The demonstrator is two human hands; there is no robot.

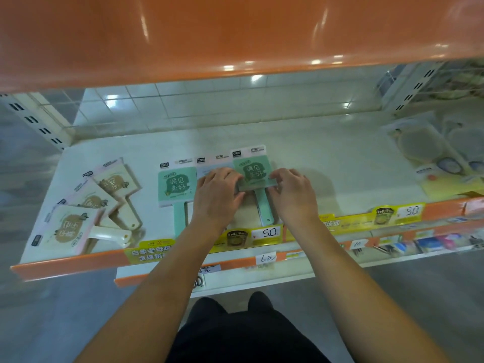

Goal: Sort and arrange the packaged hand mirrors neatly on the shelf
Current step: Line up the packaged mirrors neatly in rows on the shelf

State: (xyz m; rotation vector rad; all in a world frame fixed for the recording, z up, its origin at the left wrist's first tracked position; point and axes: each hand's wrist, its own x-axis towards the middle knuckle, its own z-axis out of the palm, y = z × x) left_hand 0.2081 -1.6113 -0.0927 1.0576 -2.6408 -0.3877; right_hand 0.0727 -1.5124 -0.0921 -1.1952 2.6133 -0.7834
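— Hand mirrors in packets, where do they lie?

— On the white shelf (327, 163), under an orange board. Three green ones sit in a row near the middle, handles toward the person. The leftmost green mirror (176, 187) lies flat by itself. The middle one (209, 166) is mostly hidden under the left hand, only its pale card top showing. The right green mirror (252, 171) lies partly over the middle one.

— And the hands?

— Both are on that right green mirror. The left hand (217, 192) has its fingers curled at the mirror's lower left edge, thumb lower down near the handle. The right hand (293, 191) pinches the lower right edge with bent fingertips. The handle (263, 205) sticks out between the two wrists.

— Anything else on the shelf?

— To the left, a loose fan of beige mirrors (104, 200) in pink-edged packets, overlapping and tilted at different angles, well apart from the green row. Far right, a blurred pile of round packaged items (424, 148); I cannot tell what they are. Yellow price tags (269, 233) reading 5.0 run along the orange front edge.
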